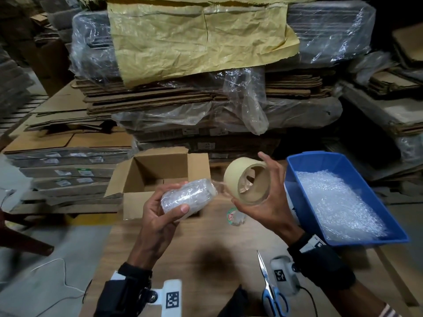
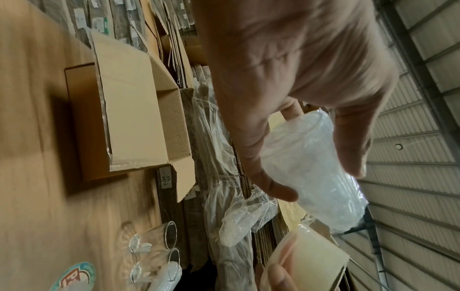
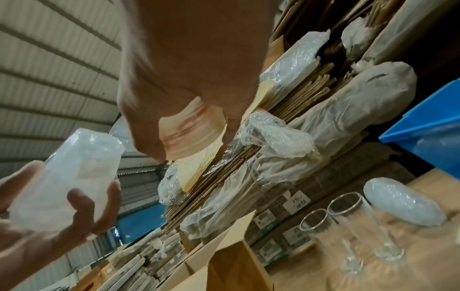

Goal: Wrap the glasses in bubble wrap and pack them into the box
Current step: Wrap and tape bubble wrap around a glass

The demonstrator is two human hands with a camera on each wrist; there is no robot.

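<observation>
both hands are occupied above the table [image 1: 206,243]. your left hand [image 1: 158,216] curls round the wrapped glass [image 1: 187,196], thumb across its near side and fingers behind, holding it on its side just in front of the open box [image 1: 160,172]. your right hand [image 1: 263,202] grips the roll of tape [image 1: 246,183] by its rim, and a clear strip of tape appears to run from the roll to the end of the bundle.

handling: the wrapped glass is probably light but fragile, and its bubble wrap is soft and likely slippery under the fingers. you do best to hold it round the middle of the barrel, as now, not by the loose wrap at the ends, which could slide off. press only enough to keep the wrap from unrolling while the tape goes on.

in the right wrist view two bare glasses [image 3: 353,230] stand close together on the table, with another wrapped bundle [image 3: 403,202] just beyond them. loose bubble wrap [image 1: 336,204] lies in the blue tray [image 1: 297,191] at your right, and scissors [image 1: 270,291] lie near your right wrist.

hard to make out: the floor of the box is mostly hidden by its near wall and your left hand, so its contents cannot be told. where the tape strip ends is unclear, and in the head view the bare glasses are almost lost under your right hand.
</observation>
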